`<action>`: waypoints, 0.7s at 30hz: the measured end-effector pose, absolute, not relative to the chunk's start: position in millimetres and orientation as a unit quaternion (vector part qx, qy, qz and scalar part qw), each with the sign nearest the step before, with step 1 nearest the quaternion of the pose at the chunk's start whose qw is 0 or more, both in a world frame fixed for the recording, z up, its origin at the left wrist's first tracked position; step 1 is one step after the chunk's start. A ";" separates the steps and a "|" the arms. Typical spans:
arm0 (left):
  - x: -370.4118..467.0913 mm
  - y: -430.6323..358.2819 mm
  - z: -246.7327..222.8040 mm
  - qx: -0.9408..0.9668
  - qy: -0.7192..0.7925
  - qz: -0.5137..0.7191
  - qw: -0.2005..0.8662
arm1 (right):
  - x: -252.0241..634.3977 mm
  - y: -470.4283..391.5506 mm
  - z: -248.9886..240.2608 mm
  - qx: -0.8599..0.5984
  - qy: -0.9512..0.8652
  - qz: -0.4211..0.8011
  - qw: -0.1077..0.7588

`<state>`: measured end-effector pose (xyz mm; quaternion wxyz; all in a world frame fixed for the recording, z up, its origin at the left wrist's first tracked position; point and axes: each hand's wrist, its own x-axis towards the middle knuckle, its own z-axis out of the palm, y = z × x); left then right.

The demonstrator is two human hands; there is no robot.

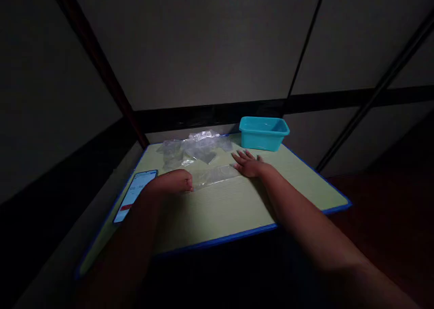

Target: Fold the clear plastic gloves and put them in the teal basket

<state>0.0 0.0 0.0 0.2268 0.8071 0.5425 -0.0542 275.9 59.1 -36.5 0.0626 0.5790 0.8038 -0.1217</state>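
Note:
A clear plastic bag (215, 175), folded to a long strip, lies on the table between my hands. My left hand (179, 181) is closed on the strip's left end, knuckles up. At the other end my right hand (247, 163) lies flat with fingers spread, its thumb side touching the plastic. Behind the strip, several crumpled clear plastic bags (195, 148) form a loose pile, and neither hand touches them.
The pale yellow table (217, 218) has a blue edge. A turquoise plastic basket (262, 139) stands at the back right. Left of my left hand, a phone (137, 191) with a lit screen lies near the edge. A panelled wall (203, 47) rises behind.

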 end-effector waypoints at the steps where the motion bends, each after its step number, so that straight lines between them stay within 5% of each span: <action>1: -1.6 1.3 -1.4 0.808 0.539 -0.072 0.227 | 275.6 59.6 -37.0 0.580 0.803 -0.123 0.064; 6: -6.2 5.7 -4.9 0.785 0.581 -0.075 0.205 | 275.0 61.0 -37.4 0.580 0.802 -0.130 0.064; 13: 38.4 -11.9 -9.8 0.808 0.540 0.235 -0.016 | 273.7 56.7 -31.3 0.581 0.799 -0.144 0.058; 21: 84.5 -36.5 -38.0 0.915 0.397 0.060 0.038 | 272.9 57.1 -31.1 0.581 0.800 -0.142 0.057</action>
